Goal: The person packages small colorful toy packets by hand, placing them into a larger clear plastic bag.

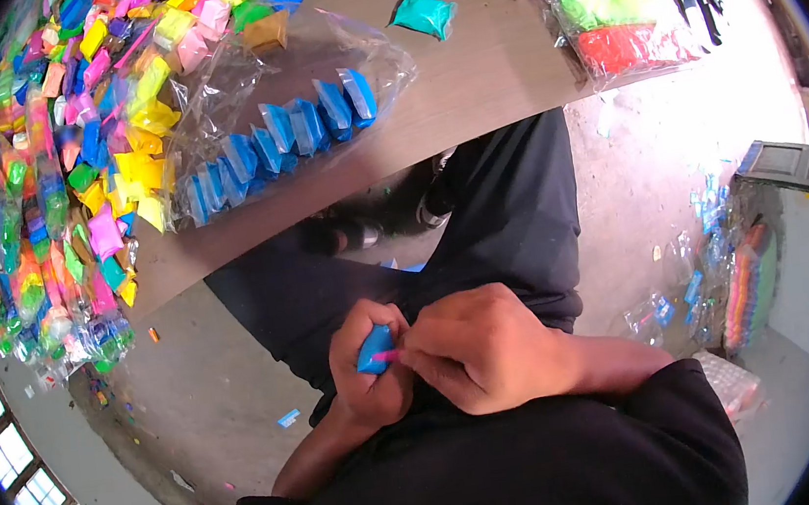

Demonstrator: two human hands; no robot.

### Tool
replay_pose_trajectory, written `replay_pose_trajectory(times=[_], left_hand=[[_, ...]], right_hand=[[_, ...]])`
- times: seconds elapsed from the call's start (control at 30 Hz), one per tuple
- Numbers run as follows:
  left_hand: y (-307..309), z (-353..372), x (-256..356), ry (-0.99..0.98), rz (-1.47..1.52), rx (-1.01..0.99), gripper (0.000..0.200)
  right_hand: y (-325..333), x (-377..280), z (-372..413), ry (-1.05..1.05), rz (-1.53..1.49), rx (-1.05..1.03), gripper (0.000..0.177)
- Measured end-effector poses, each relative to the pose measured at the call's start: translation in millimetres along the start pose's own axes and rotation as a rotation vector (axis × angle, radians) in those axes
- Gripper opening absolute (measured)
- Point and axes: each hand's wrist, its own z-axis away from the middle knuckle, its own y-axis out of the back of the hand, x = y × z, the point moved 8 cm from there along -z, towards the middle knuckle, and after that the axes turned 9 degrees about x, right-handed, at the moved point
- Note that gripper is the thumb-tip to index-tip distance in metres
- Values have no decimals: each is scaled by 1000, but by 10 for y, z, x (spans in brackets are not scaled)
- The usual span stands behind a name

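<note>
Over my lap, my left hand (370, 374) is closed around a small blue packet (375, 344), whose end shows between thumb and fingers. My right hand (488, 347) pinches a thin pink stick (389, 355), and the stick's tip reaches the blue packet. What kind of tool the stick is, I cannot make out. On the table (494, 75) in front, a clear plastic bag (221, 99) lies spread out with a row of blue packets (279, 133) on it.
Many coloured packets (98, 147) pile up at the table's left. A teal packet (424, 17) lies near the back. Bagged packs (622, 23) are stacked at the right. Plastic wrappers (695, 291) and a multicoloured pack (745, 286) lie on the floor at right.
</note>
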Motion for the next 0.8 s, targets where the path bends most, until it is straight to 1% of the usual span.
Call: replay_pose_trajectory(times=[0.13, 0.17, 0.2, 0.23, 0.3, 0.33, 0.4, 0.43, 0.47, 0.5, 0.53, 0.6, 0.63, 0.7, 0.73, 0.8], left_hand=[[4, -23, -10, -4, -88, -15, 11], [-3, 3, -21, 21, -58, -26, 14], [-12, 19, -31, 46, -27, -35, 26], [-18, 10, -19, 44, -28, -35, 26], [16, 0, -7, 49, -149, 17, 23], [25, 5, -22, 48, -149, 17, 23], [4, 13, -51, 62, -3, -34, 18], [-2, 25, -29, 64, -4, -35, 18], [3, 39, -54, 154, 19, -12, 11], [5, 44, -72, 243, 41, 11, 13], [2, 34, -31, 242, 42, 11, 13], [-18, 44, -17, 303, 41, -24, 16], [-7, 45, -34, 302, 41, -25, 16], [-43, 31, 4, 193, -39, -98, 20], [-46, 26, 34, 194, -38, -99, 20], [-46, 47, -15, 394, 1, -94, 21]], right_hand=[[26, 12, -34, 6, -10, 38, 11], [4, -18, -26, 8, -12, -4, 12], [-23, -36, -19, 12, -13, -46, 12], [-22, -21, -24, 13, -13, -46, 12], [8, 30, -27, 0, 13, 6, 12], [14, 15, -31, 1, 13, 5, 12], [10, -91, -41, 81, -27, -24, 11], [23, -88, -47, 80, -28, -23, 11], [51, -65, -65, 73, 9, -16, 11], [77, -46, -78, 67, 47, -9, 11], [88, -44, -81, 68, 48, -9, 11], [85, -59, -78, 89, 47, -26, 11], [90, -54, -83, 90, 47, -26, 11], [79, -126, -70, 190, 16, -57, 12], [83, -123, -72, 189, 17, -57, 12], [109, -92, -90, 169, 101, -26, 11]])
